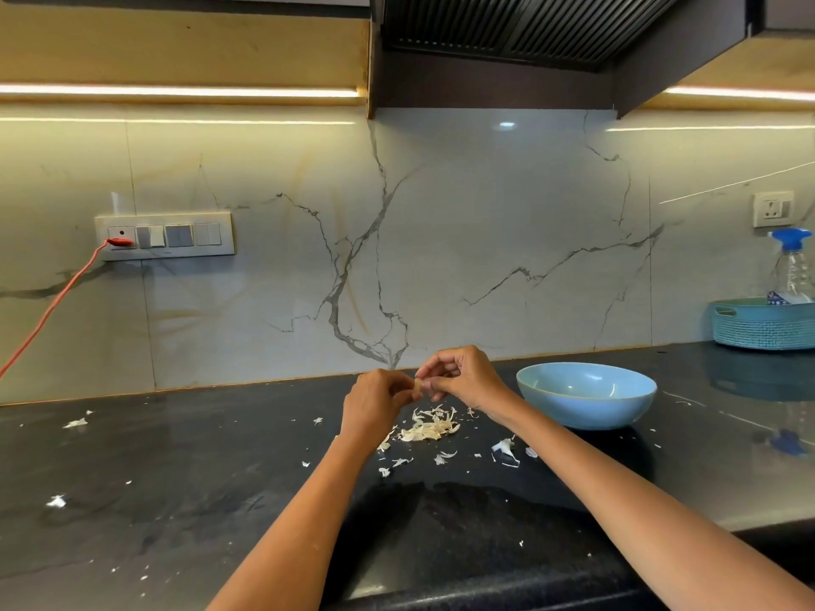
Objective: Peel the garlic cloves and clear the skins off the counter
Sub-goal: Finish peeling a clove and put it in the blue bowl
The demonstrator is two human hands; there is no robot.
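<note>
both hands meet above the counter, just left of the bowl. left hand has its grip curled round a clove, pinching it between thumb and fingertips. right hand pinches at the clove's exposed end, fingers bent in, likely pulling skin. only a pale sliver of the clove shows between the hands, so how much skin is left cannot be told.

skins lie in a loose pile on the counter right under the hands, with smaller flakes scattered left, right and toward the near edge. bowl sits right of the pile, its inside looks bare from this angle, though the near wall hides part of it.

handling judgement: clove is small, firm and light, probably a bit slick once bare, so it needs a steady pinch on its sides while the other hand picks at the tip. skins are papery, near weightless, brittle; they will tear and drift, so better swept together with a flat hand than picked one by one.

peeling step in progress; clearing not yet begun, going by the litter on the counter.
</note>
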